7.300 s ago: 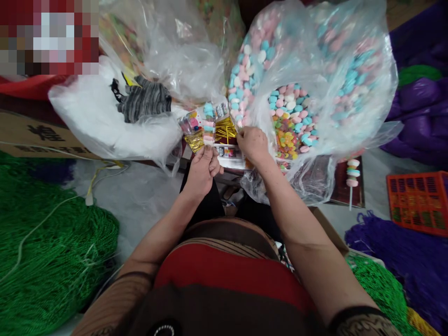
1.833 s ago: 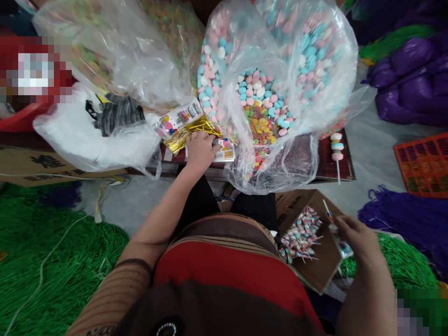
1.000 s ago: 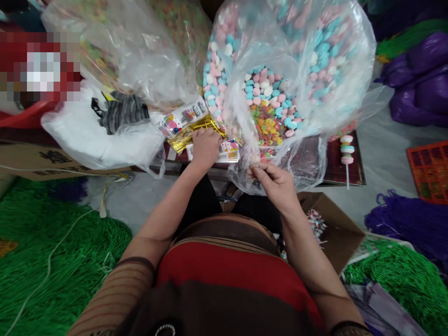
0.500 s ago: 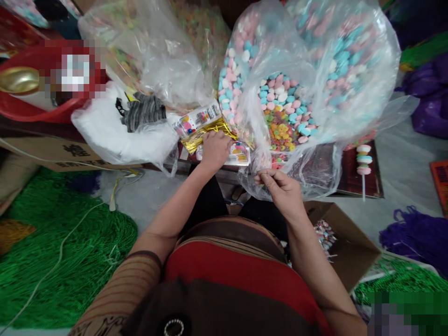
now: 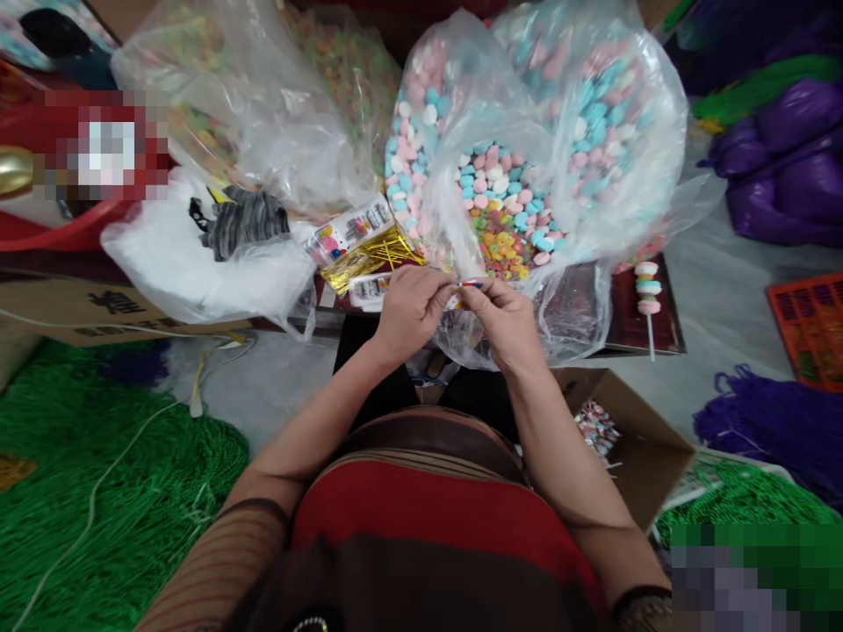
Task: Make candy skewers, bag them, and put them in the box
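Note:
My left hand (image 5: pixel 414 309) and my right hand (image 5: pixel 506 323) meet in front of the candy bags. Their fingertips pinch a small printed plastic bag (image 5: pixel 469 283), of which only a thin red, blue and white edge shows; the rest is hidden by my fingers. Just beyond my left hand lie gold twist ties (image 5: pixel 375 256) and stacks of printed bags (image 5: pixel 352 230). Past my right hand, a large open clear bag (image 5: pixel 438 197) holds pink, blue and white candies (image 5: pixel 497 180) with fruit-coloured gummy rings (image 5: pixel 499 241) in front of them.
A candy skewer (image 5: pixel 649 288) lies at the table's right end. Below stands a cardboard box (image 5: pixel 649 448) with wrapped pieces inside. At left are a white plastic bag (image 5: pixel 217 285), a grey striped cloth item (image 5: pixel 247 221) and a red basin (image 5: pixel 39 233). Green strands (image 5: pixel 118 474) cover the floor.
My left hand has left the twist ties and bag stacks and moved right to meet my right hand. My right hand has shifted left and up. A printed bag edge now shows between them.

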Demonstrator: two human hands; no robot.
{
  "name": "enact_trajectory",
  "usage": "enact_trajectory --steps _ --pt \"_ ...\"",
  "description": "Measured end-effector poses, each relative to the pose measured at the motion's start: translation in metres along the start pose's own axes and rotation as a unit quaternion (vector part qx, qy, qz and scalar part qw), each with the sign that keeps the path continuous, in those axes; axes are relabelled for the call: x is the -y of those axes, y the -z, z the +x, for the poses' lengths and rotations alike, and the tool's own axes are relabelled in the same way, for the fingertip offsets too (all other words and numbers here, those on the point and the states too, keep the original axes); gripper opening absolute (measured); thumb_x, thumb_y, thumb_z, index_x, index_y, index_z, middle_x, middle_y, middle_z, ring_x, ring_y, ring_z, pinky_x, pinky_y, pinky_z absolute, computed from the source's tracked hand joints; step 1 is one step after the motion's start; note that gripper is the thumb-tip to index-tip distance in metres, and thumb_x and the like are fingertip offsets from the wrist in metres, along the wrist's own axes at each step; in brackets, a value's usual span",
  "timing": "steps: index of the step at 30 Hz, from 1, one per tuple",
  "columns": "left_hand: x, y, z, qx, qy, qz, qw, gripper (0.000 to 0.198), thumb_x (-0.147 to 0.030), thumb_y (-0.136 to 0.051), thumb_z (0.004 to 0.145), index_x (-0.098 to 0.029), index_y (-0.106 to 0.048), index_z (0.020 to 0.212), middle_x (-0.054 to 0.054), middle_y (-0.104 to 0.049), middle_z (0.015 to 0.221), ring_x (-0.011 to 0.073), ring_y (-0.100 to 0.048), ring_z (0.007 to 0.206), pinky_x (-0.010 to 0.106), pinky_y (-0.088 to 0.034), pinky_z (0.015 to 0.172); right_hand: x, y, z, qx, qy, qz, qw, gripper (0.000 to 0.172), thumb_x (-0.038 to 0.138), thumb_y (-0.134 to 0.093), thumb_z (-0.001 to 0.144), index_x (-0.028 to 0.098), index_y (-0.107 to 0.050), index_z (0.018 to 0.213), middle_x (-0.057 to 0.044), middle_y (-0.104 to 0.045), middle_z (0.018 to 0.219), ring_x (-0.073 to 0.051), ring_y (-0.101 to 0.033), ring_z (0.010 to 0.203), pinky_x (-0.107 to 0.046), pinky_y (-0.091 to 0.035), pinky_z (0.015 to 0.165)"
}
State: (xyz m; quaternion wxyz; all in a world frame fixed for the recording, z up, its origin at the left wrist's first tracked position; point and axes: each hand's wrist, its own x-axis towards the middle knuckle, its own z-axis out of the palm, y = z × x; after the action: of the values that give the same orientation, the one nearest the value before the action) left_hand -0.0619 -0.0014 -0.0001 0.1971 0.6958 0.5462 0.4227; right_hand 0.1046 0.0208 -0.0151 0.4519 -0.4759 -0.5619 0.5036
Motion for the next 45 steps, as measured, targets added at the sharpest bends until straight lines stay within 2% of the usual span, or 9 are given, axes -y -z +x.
enact_trajectory --steps 3,6,11,14,20,27,33,39,45 --pt "0.000 0.002 -0.006 0.086 0.080 -0.117 0.986 0.035 -0.047 -0.060 0.093 -0.018 -0.068 0.112 0.009 -0.074 0.111 0.0218 -0.065 0.102 0.036 -0.046 0.096 -0.002 0.003 -0.002 -0.038 0.000 0.025 0.999 0.034 0.054 -0.079 0.076 0.021 -0.069 0.076 0.004 -0.064 0.069 -0.012 -0.054 0.064 -0.027 -0.047 0.066" --pt "0.009 0.008 -0.007 0.175 0.162 -0.249 0.939 0.046 -0.052 -0.076 0.078 -0.017 -0.068 0.107 0.006 -0.073 0.107 0.0195 -0.064 0.098 0.033 -0.048 0.092 -0.005 0.012 -0.006 -0.044 0.011 0.037 0.998 0.033 0.052 -0.083 0.073 0.022 -0.070 0.076 0.004 -0.065 0.072 -0.012 -0.054 0.065 -0.027 -0.046 0.067" --pt "0.012 0.009 -0.008 0.138 0.265 -0.422 0.856 0.048 -0.052 -0.087 0.065 -0.017 -0.068 0.091 0.000 -0.067 0.087 0.0103 -0.057 0.076 0.024 -0.045 0.074 -0.008 0.021 -0.012 -0.047 0.022 0.027 0.998 0.038 0.058 -0.079 0.078 0.023 -0.066 0.074 0.004 -0.062 0.067 -0.013 -0.052 0.061 -0.027 -0.045 0.063" --pt "0.010 0.005 -0.009 0.126 0.288 -0.454 0.834 0.052 -0.055 -0.090 0.060 -0.017 -0.069 0.088 -0.002 -0.063 0.078 0.0070 -0.047 0.062 0.022 -0.037 0.059 -0.009 0.020 -0.015 -0.054 0.008 0.002 0.999 0.047 0.063 -0.072 0.083 0.022 -0.058 0.064 0.006 -0.053 0.056 -0.012 -0.047 0.054 -0.026 -0.040 0.057" --pt "0.009 0.000 -0.012 0.109 0.279 -0.415 0.859 0.057 -0.063 -0.086 0.061 -0.015 -0.069 0.088 -0.005 -0.053 0.063 0.0052 -0.034 0.052 0.023 -0.024 0.051 -0.006 0.013 -0.016 -0.026 -0.036 0.104 0.994 0.046 0.063 -0.086 0.066 0.022 -0.068 0.079 0.005 -0.065 0.070 -0.010 -0.052 0.058 -0.025 -0.044 0.056" --pt "0.007 -0.006 -0.017 0.094 0.255 -0.377 0.885 0.063 -0.078 -0.068 0.073 -0.019 -0.051 0.064 -0.008 -0.036 0.053 0.0053 -0.029 0.046 0.023 -0.021 0.046 -0.017 0.010 -0.023 -0.083 -0.048 0.040 0.995 0.059 0.071 -0.072 0.077 0.021 -0.055 0.051 0.006 -0.046 0.042 -0.009 -0.041 0.041 -0.027 -0.032 0.045" --pt "0.016 -0.009 -0.022 0.095 0.219 -0.357 0.903 0.051 -0.069 -0.074 0.075 -0.019 -0.062 0.084 -0.006 -0.053 0.064 0.0059 -0.043 0.047 0.021 -0.035 0.048 -0.015 0.008 -0.026 -0.083 -0.061 0.017 0.994 0.065 0.078 -0.070 0.073 0.020 -0.054 0.048 0.005 -0.046 0.042 -0.009 -0.040 0.041 -0.026 -0.029 0.044" --pt "0.011 -0.011 -0.022 0.018 0.200 -0.309 0.930 0.051 -0.068 -0.066 0.083 -0.019 -0.061 0.073 -0.003 -0.052 0.064 0.0095 -0.049 0.058 0.021 -0.045 0.056 -0.002 0.003 -0.024 -0.048 -0.025 -0.009 0.998 0.065 0.077 -0.065 0.077 0.019 -0.052 0.049 0.004 -0.045 0.048 -0.009 -0.040 0.050 -0.025 -0.033 0.051" --pt "0.011 -0.016 -0.023 -0.014 0.115 -0.185 0.976 0.038 -0.055 -0.064 0.090 -0.019 -0.069 0.081 -0.004 -0.055 0.061 0.0086 -0.047 0.052 0.022 -0.039 0.055 -0.007 0.013 -0.025 -0.056 -0.028 0.002 0.998 0.059 0.075 -0.066 0.076 0.020 -0.056 0.057 0.005 -0.050 0.052 -0.009 -0.041 0.052 -0.024 -0.034 0.053"
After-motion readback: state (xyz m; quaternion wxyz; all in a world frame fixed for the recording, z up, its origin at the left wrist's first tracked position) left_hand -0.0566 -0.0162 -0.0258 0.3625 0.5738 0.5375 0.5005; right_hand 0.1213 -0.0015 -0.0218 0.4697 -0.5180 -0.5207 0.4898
